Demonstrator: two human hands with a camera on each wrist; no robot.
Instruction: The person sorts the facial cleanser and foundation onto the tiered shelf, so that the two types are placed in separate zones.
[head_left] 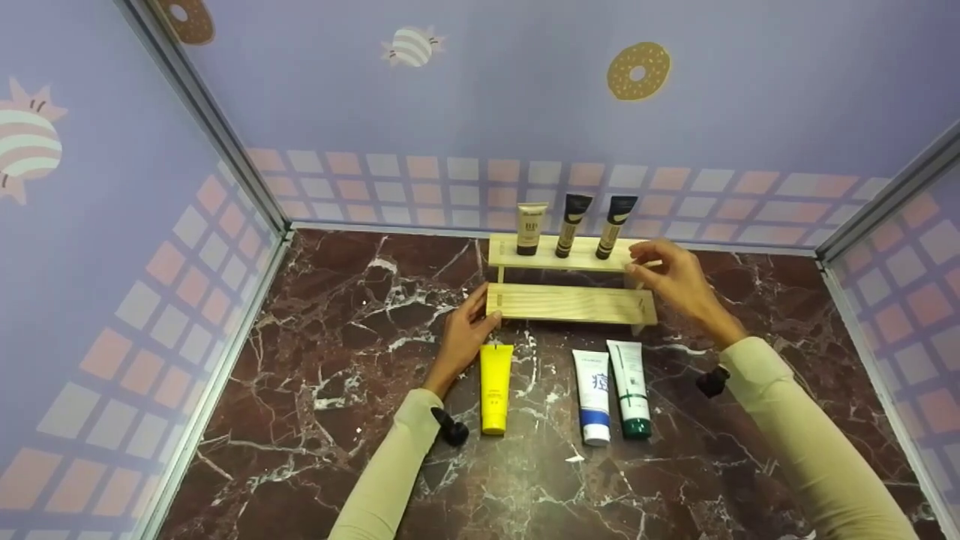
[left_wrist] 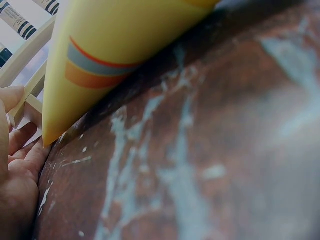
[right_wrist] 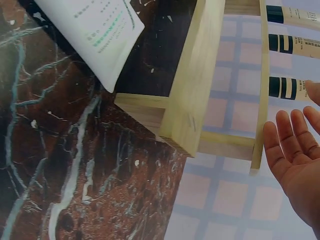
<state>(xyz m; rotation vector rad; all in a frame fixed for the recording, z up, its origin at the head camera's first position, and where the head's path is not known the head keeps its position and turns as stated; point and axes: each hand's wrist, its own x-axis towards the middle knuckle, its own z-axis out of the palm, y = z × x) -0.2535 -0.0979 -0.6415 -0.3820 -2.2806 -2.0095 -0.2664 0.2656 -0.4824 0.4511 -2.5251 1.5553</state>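
A two-step wooden rack (head_left: 570, 303) stands near the back wall. My left hand (head_left: 463, 335) grips the left end of its lower step; the left wrist view shows the thumb over the board and fingers beneath. My right hand (head_left: 673, 281) is beside the right end of the upper step, fingers loosely bent and holding nothing. Whether its fingertips touch the board is unclear. On the upper step stand a beige BB tube (head_left: 532, 229) and two black-and-gold tubes, the middle one (head_left: 573, 226) and the right one (head_left: 616, 228), the latter nearest my right hand.
On the dark marbled table (head_left: 360, 360), a yellow tube (head_left: 495, 390) lies before the rack's left end. A white-and-blue tube (head_left: 593, 397) and a white-and-green tube (head_left: 631, 390) lie side by side before its right part. Patterned walls (head_left: 480, 97) enclose the back and sides.
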